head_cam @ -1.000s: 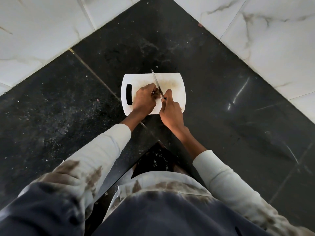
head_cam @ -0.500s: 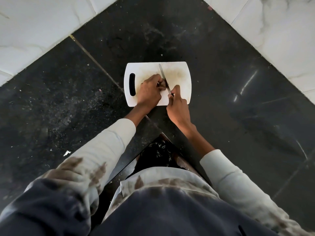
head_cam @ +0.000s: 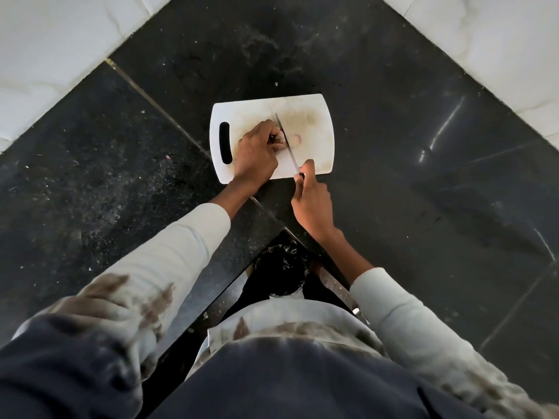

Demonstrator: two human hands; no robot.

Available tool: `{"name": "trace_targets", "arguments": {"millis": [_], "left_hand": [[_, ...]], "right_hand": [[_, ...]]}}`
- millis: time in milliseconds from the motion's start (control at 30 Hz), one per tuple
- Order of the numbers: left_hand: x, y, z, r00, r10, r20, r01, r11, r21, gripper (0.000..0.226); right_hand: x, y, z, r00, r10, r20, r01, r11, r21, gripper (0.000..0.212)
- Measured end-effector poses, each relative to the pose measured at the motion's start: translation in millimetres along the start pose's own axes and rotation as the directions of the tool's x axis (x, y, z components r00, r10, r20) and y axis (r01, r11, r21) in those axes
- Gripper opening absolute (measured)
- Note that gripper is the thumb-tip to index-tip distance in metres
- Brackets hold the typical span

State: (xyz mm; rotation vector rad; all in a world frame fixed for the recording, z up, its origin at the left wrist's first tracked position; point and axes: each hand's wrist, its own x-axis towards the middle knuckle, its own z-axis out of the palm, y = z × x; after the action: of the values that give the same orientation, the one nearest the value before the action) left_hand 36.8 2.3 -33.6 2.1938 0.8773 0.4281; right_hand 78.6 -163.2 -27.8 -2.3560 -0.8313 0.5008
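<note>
Cutting board (head_cam: 317,146) was white, tan-stained (slot (head_cam: 225,146) black), countertop (head_cam: 393,152) black with pale specks, wall tiles (head_cam: 60,40) white, grey-veined, sleeves (head_cam: 181,252) were cream, brown-blotched, apron (head_cam: 287,382) navy.

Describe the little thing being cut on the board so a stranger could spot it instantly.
On the black stone counter lies a white plastic cutting board with a slot handle. Near its middle, beside the left hand, a small pale pinkish piece shows just right of the thin knife's blade. Nothing else there is pink.

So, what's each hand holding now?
Left hand: holding a small pale food piece on the white plastic cutting board.
Right hand: gripping a thin steel knife.
</note>
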Motion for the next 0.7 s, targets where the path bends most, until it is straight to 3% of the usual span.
{"name": "trace_targets", "arguments": {"millis": [433, 600, 700], "left_hand": [[-3, 7, -3, 1.000, -0.018, 0.014, 0.018, 1.000, 0.005, 0.026], [-6, 9, -2, 0.997, -0.063, 0.041, 0.062, 0.998, 0.011, 0.033], [-5, 8, -6, 0.993, -0.044, 0.106, 0.043, 0.999, 0.011, 0.034]], "right_hand": [[-17, 1, 8, 0.998, 0.037, -0.053, -0.037, 0.999, -0.005, 0.023], [-12, 0, -3, 0.992, 0.106, -0.062, -0.085, 0.958, 0.275, 0.017], [-4, -5, -18, 0.990, 0.111, -0.086, -0.073, 0.931, 0.359, 0.020]]}}
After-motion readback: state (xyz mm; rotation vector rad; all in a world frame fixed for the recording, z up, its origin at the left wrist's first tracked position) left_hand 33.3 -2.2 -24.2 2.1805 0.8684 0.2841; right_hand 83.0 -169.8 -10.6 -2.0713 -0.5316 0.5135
